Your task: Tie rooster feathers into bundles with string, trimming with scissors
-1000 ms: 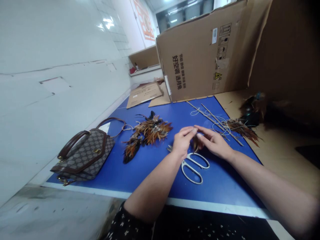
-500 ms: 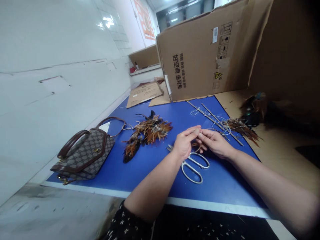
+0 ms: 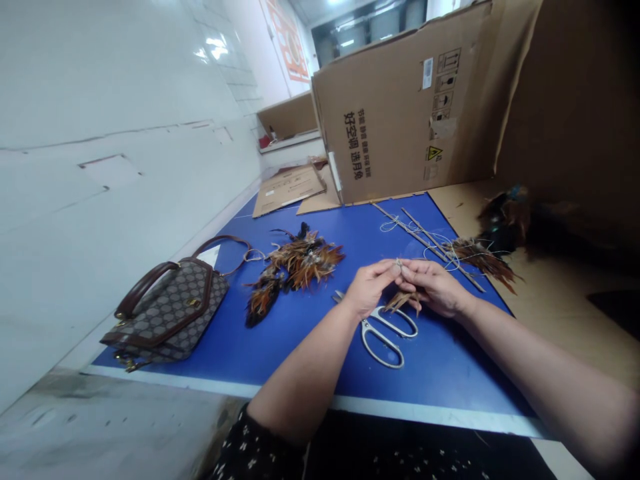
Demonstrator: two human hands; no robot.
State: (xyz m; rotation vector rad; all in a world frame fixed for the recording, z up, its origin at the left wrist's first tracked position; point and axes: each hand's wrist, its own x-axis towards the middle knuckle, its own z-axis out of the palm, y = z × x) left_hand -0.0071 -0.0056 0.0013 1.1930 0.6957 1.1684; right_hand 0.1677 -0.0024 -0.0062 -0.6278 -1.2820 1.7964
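Note:
Over the blue tabletop (image 3: pixel 310 347) my left hand (image 3: pixel 371 287) and my right hand (image 3: pixel 433 285) meet at the fingertips. Both are closed in a pinch around the pale quill end of a small bunch of brown feathers (image 3: pixel 401 301), whose tips hang below my right fingers. Beneath the hands lies a pair of scissors (image 3: pixel 383 343) with silvery handles, its blades partly covered by my left hand. A pile of orange-brown and black feathers (image 3: pixel 303 260) rests to the left. Beyond my right hand are thin sticks (image 3: pixel 425 237) with loose pale thread on them.
A patterned handbag (image 3: pixel 173 307) with brown handle stands at the left by the white wall (image 3: pixel 125 220). A large cardboard box (image 3: pixel 400 127) rises behind the table, with flat cardboard (image 3: pixel 287 190) beside it. More feathers (image 3: pixel 487 260) lie at the right edge.
The feather bunch has turned and now shows more of its tips below my right hand. Between my fingertips the quill end has come into sight. Scissors and feather pile stay put.

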